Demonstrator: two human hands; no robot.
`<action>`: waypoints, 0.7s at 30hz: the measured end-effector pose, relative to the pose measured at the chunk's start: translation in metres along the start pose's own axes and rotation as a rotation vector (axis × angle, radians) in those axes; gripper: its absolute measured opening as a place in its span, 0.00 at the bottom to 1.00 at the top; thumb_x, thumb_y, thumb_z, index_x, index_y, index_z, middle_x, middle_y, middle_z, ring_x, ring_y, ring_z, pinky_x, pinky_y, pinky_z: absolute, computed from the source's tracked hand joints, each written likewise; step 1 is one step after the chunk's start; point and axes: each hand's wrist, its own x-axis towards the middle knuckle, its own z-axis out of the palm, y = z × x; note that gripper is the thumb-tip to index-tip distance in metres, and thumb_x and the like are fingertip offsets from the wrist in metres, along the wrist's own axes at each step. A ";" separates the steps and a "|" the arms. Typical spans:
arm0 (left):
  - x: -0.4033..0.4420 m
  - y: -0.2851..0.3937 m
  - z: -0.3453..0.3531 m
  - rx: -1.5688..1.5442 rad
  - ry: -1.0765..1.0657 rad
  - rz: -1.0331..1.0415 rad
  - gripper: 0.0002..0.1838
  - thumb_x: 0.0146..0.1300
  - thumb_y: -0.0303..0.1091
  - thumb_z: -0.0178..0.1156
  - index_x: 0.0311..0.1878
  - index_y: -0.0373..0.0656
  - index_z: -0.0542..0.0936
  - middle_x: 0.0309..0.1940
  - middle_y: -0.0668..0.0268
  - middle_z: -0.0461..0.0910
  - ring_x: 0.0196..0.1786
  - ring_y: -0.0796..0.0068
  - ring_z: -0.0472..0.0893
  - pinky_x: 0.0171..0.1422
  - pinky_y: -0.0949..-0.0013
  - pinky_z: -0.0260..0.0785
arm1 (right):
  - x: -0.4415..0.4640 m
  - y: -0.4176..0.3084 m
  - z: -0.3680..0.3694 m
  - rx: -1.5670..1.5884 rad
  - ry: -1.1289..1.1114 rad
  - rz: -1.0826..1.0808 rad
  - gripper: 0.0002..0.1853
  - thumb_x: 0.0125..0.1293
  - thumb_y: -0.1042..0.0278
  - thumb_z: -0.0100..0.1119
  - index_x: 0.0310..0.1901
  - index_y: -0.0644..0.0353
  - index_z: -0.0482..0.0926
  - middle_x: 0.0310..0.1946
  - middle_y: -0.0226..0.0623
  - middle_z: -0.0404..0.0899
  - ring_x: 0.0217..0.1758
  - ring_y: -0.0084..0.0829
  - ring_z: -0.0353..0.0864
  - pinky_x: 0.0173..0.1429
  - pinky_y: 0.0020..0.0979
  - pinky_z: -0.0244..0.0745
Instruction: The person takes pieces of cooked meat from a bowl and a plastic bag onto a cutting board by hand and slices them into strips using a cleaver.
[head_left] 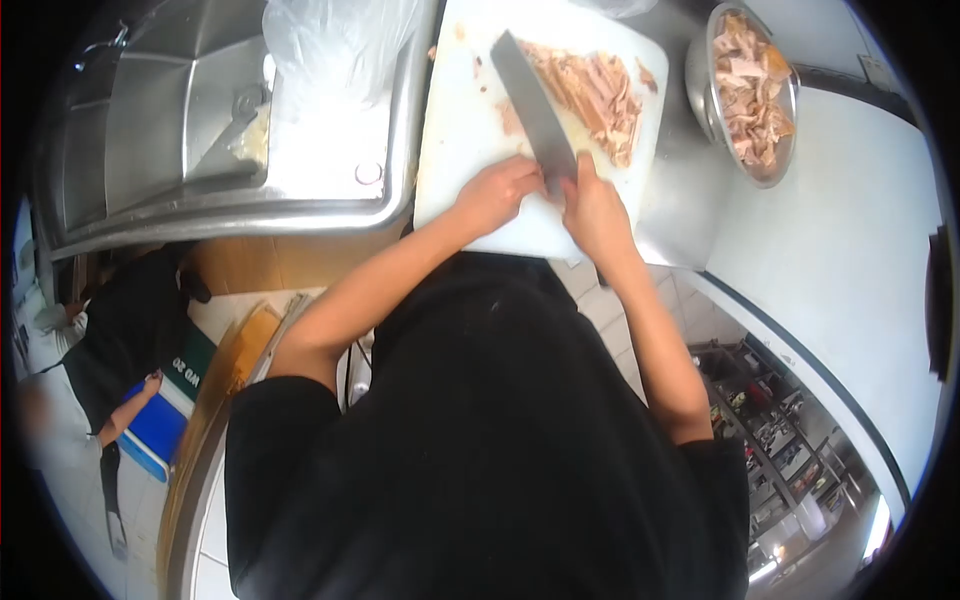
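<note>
My right hand grips a broad-bladed kitchen knife near the front of a white cutting board. The blade points away from me and leans left over the board. Close by its handle end, my left hand is closed, its fingertips at the blade's left side; whether they pinch anything is hidden. Sliced cooked meat lies in a loose pile right of the blade. A few small scraps are scattered on the board.
To the right, a metal bowl holds many cut meat pieces. A steel sink is at left, with a clear plastic bag beside the board. Another person in a black apron stands at far left. Shelves are lower right.
</note>
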 end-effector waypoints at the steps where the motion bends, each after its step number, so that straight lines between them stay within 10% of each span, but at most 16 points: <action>1: 0.007 -0.003 -0.002 0.003 0.007 0.013 0.18 0.43 0.13 0.57 0.40 0.36 0.82 0.42 0.60 0.80 0.49 0.60 0.80 0.52 0.63 0.77 | -0.013 0.003 -0.010 -0.010 -0.041 0.003 0.15 0.67 0.73 0.56 0.51 0.67 0.66 0.24 0.60 0.80 0.30 0.61 0.81 0.35 0.56 0.74; 10: 0.003 0.002 -0.007 0.005 -0.023 -0.004 0.18 0.44 0.12 0.57 0.40 0.37 0.83 0.43 0.60 0.80 0.50 0.58 0.81 0.52 0.62 0.76 | 0.032 0.021 0.001 0.034 0.050 -0.112 0.16 0.66 0.72 0.58 0.52 0.67 0.67 0.26 0.59 0.80 0.31 0.61 0.80 0.36 0.55 0.73; 21: -0.058 0.043 -0.089 0.107 0.568 -0.450 0.15 0.58 0.10 0.51 0.44 0.34 0.82 0.43 0.55 0.81 0.45 0.59 0.82 0.50 0.67 0.74 | -0.071 0.119 -0.052 -0.072 -0.365 -0.260 0.14 0.68 0.64 0.60 0.51 0.57 0.71 0.20 0.53 0.76 0.26 0.59 0.77 0.32 0.52 0.69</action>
